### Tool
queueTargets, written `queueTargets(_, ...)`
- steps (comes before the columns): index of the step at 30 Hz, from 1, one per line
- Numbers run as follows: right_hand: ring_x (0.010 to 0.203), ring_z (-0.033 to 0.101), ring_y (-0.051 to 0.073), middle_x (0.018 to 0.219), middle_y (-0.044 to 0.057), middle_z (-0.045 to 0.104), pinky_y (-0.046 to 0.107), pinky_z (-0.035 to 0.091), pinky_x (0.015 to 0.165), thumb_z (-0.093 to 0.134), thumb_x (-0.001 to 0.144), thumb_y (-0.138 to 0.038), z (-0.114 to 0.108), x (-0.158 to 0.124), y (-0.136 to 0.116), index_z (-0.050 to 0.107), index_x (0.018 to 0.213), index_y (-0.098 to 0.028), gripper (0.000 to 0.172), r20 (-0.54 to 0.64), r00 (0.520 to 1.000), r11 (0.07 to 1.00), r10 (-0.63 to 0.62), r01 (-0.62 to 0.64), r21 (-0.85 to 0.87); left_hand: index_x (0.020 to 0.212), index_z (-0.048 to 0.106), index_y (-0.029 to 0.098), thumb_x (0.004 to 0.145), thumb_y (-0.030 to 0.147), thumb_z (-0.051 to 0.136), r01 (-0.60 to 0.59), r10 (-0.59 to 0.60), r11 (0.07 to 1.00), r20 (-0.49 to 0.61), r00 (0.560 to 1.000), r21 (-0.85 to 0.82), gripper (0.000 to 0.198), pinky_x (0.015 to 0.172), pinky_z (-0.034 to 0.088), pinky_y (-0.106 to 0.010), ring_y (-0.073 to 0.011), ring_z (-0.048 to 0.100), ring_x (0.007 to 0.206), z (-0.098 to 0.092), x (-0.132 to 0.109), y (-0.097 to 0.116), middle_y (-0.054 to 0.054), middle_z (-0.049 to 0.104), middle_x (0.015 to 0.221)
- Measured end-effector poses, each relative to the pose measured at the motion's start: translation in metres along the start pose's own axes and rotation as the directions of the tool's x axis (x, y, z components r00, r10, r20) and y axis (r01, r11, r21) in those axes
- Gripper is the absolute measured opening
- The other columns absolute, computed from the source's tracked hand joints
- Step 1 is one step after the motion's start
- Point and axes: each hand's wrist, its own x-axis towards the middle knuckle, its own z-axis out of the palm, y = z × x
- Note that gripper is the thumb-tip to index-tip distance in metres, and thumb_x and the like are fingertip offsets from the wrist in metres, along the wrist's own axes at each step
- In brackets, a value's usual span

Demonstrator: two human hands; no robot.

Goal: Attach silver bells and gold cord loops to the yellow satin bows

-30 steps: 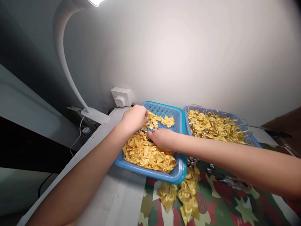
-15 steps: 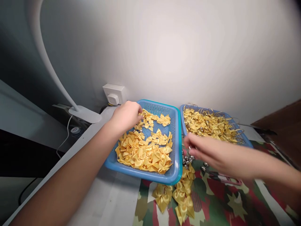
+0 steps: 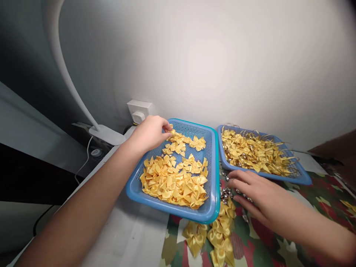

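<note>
My left hand (image 3: 151, 135) reaches over the back left rim of a blue plastic basket (image 3: 210, 170). Its thumb and forefinger are pinched at a yellow satin bow (image 3: 172, 131) among the smaller group of bows there. A bigger heap of yellow bows (image 3: 174, 183) fills the basket's front half. To the right of the basket, my right hand (image 3: 257, 193) hovers low with its fingers apart, just over small silver jingle bells (image 3: 226, 194) scattered on the patterned sheet. Part of the bells is hidden beneath that hand.
A second blue basket (image 3: 304, 180) with bows on gold cords (image 3: 253, 150) stands at the back right. Larger gold bows (image 3: 219, 237) lie in front on the camouflage-like sheet (image 3: 258, 244). A white lamp (image 3: 107, 135) and a wall socket (image 3: 139, 109) are at the left.
My right hand has come down from beside the basket's edge, its fingers spreading over the bells. The scissors under it are now hidden. My left hand stays at the back left bows.
</note>
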Motion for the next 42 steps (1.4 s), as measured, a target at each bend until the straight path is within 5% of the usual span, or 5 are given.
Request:
queueTargets(5,0.086,0.058,0.020,0.093,0.008,0.063,0.031,0.049,0.074,0.045,0.091,-0.011,-0.034,0.064,-0.030,0.062,0.099,-0.019,0.021,-0.098,0.977,0.977,-0.188,0.196,0.083,0.088,0.076,0.017,0.076,0.025,0.062,-0.019,0.019,0.999,-0.012,1.000,-0.027,0.020,0.065,0.045,-0.028,-0.0205,0.066,0.074,0.006,0.005,-0.003,-0.005,0.076,0.084)
queueTargets(10,0.093,0.060,0.018,0.105,0.011,0.064,0.028,0.049,0.080,0.047,0.085,-0.001,0.003,0.174,-0.038,0.064,0.098,-0.012,0.024,0.084,0.916,0.919,-0.393,0.389,0.065,0.086,0.076,0.018,0.076,0.023,0.060,-0.020,0.020,1.000,-0.012,1.000,-0.021,0.019,0.068,0.048,-0.026,-0.0201,0.068,0.078,0.012,0.005,-0.006,-0.004,0.077,0.089)
queueTargets(14,0.096,0.060,0.021,0.102,0.015,0.066,0.033,0.048,0.084,0.049,0.085,-0.005,0.026,0.215,-0.034,0.066,0.093,-0.008,0.019,0.063,0.910,0.912,-0.411,0.411,0.009,0.087,0.076,0.019,0.074,0.021,0.061,-0.010,0.010,1.000,-0.018,1.000,-0.020,0.020,0.072,0.049,-0.027,-0.0212,0.069,0.082,0.011,0.002,-0.003,-0.003,0.077,0.090)
queueTargets(31,0.093,0.067,0.029,0.114,0.023,0.066,0.037,0.055,0.079,0.059,0.078,-0.005,0.027,0.210,-0.058,0.054,0.123,0.001,0.046,0.196,0.929,0.947,-0.313,0.321,-0.008,0.082,0.076,0.020,0.077,0.019,0.061,0.006,-0.005,1.000,0.022,1.000,-0.015,0.016,0.075,0.049,-0.028,-0.0216,0.069,0.086,0.016,0.001,0.006,-0.003,0.077,0.091)
queueTargets(42,0.090,0.068,0.025,0.110,0.017,0.068,0.033,0.055,0.077,0.054,0.080,0.001,0.035,0.204,-0.068,0.061,0.116,-0.008,0.037,0.173,0.940,0.955,-0.293,0.296,0.011,0.081,0.076,0.020,0.078,0.021,0.061,-0.004,0.005,1.000,0.041,0.999,-0.009,0.015,0.075,0.049,-0.027,-0.0211,0.068,0.086,0.016,0.000,0.008,-0.004,0.077,0.091)
